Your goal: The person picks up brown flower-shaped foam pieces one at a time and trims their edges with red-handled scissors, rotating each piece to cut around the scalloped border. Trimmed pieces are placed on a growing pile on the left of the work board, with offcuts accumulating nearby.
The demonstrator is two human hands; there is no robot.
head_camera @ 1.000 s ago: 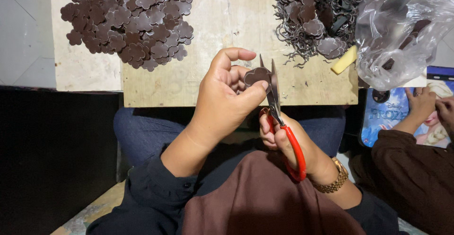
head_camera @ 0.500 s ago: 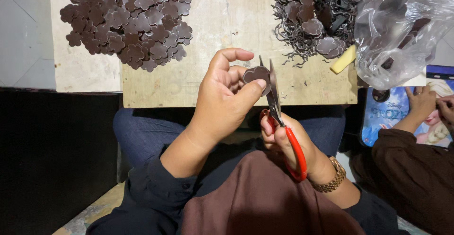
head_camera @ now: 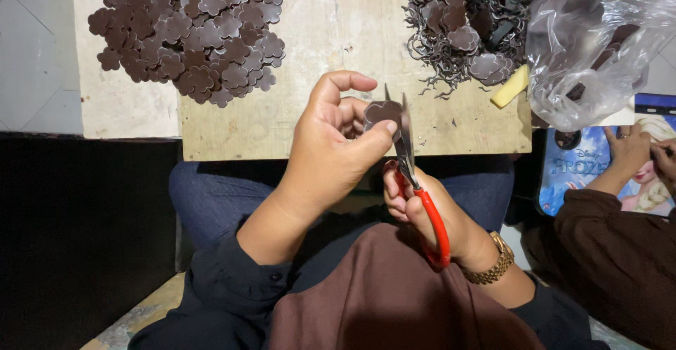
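My right hand [head_camera: 422,213] sits nearest, over my lap, clenched round red-handled snips [head_camera: 415,188], blades up w/ tips at the piece. Left hand [head_camera: 334,149] pinches a brown flower-shaped piece [head_camera: 382,113] btwn thumb & fingers, just above the wooden board [head_camera: 338,33] edge. Farther out: pile of cut flower shapes [head_camera: 190,29] at left, heap of scraps [head_camera: 461,26] at right, clear plastic bag [head_camera: 598,40] beside it.
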